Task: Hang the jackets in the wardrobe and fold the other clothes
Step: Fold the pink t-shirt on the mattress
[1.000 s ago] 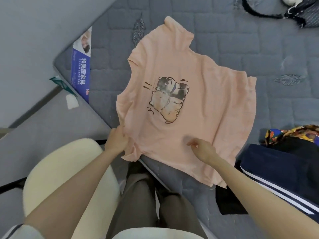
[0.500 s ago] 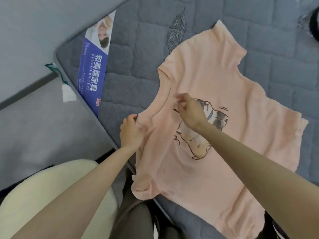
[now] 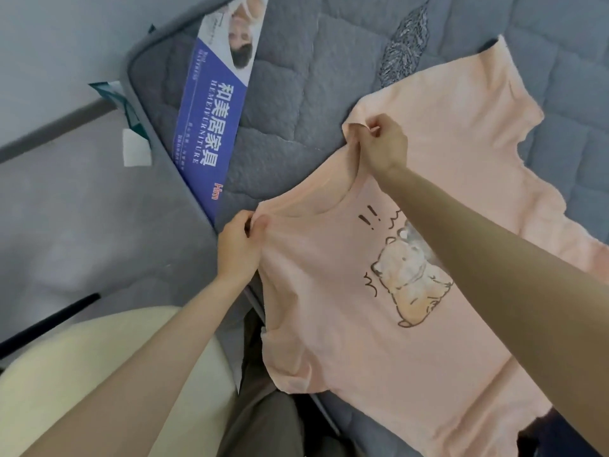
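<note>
A pink T-shirt (image 3: 333,311) with a cartoon animal print lies front up on the grey quilted mattress (image 3: 290,103), its neckline toward the mattress corner. My left hand (image 3: 237,249) pinches the shoulder at the near end of the neckline. My right hand (image 3: 382,146) pinches the other shoulder at the far end of the neckline and lifts the fabric slightly. One sleeve hangs over the mattress edge near my legs. My right forearm crosses over the print and hides part of it.
A blue and white furniture label (image 3: 214,123) lies on the mattress corner. Grey floor (image 3: 82,209) runs to the left of the bed. A cream cushion (image 3: 66,374) sits at bottom left beside my grey trousers (image 3: 263,420). Dark clothing (image 3: 560,437) shows at the bottom right edge.
My right hand left the shirt's hem, crossed the chest and now pinches the far shoulder. My left hand moved up to the near shoulder. The view shifted toward the mattress corner.
</note>
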Tool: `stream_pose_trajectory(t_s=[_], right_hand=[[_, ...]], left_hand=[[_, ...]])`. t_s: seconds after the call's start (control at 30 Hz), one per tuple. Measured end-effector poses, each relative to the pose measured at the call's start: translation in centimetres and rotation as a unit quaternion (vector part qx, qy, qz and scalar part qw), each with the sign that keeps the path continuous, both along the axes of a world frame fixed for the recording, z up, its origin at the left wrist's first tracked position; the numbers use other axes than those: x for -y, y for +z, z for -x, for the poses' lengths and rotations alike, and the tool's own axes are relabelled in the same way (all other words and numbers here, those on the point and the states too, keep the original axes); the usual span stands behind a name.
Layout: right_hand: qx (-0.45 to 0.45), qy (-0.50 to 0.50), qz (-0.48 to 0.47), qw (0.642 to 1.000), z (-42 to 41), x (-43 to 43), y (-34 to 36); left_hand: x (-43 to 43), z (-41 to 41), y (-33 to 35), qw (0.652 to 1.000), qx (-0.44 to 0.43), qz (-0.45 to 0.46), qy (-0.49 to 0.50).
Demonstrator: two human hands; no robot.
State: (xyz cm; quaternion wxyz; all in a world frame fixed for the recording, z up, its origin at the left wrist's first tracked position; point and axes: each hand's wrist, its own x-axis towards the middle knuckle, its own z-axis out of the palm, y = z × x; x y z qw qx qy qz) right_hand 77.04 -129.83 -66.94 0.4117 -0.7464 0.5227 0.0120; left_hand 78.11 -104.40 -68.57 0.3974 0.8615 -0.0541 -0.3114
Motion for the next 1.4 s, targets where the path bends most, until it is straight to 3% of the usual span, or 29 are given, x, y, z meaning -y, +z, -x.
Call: stream_pose_trajectory(t_s=[0.17, 0.3, 0.4, 0.57, 0.83, 0.9, 0.97, 1.1, 1.17, 1.33, 1.4], right_hand=[[0.05, -0.011, -0.101, 0.994, -1.4, -1.1, 0.3], [0.072, 0.031, -0.074, 0.994, 1.0, -3.4, 0.6], [0.094, 0.043, -0.066, 0.993, 4.5, -6.2, 1.5], [0.045, 0.133, -0.14, 0.98, 12.2, -11.9, 2.9], [-0.033, 0.305, -0.182, 0.934, 23.3, -19.2, 3.1], [-0.049, 0.413, -0.12, 0.902, 25.4, -20.6, 2.4], [-0.085, 0.526, -0.023, 0.846, 26.9, -21.6, 1.9], [-0.11, 0.641, 0.117, 0.75, 28.5, -23.4, 0.3], [-0.107, 0.639, 0.167, 0.743, 28.7, -24.1, -0.4], [-0.095, 0.596, 0.211, 0.769, 29.0, -25.3, -1.1], [-0.061, 0.565, 0.186, 0.801, 29.3, -25.2, -0.8]], left_hand=[[-1.9, -1.7, -0.5, 1.0, -0.002, -0.017, -0.002], [-2.8, 0.4, 0.1, 0.996, -0.071, 0.008, 0.057], [-4.2, 4.0, 1.0, 0.99, -0.137, 0.011, 0.013], [-7.1, 10.0, 1.3, 0.969, -0.239, -0.003, -0.059], [-12.3, 13.9, 2.0, 0.978, -0.155, -0.086, -0.115], [-13.6, 14.4, 2.4, 0.978, -0.104, -0.11, -0.142], [-14.9, 15.0, 2.8, 0.98, -0.06, -0.115, -0.15], [-16.1, 15.9, 3.0, 0.994, -0.061, -0.049, -0.074], [-16.0, 16.3, 3.0, 0.997, -0.052, -0.038, -0.05], [-16.0, 17.6, 3.8, 1.0, 0.006, 0.006, -0.013], [-16.1, 17.8, 4.2, 0.999, 0.022, 0.013, -0.033]])
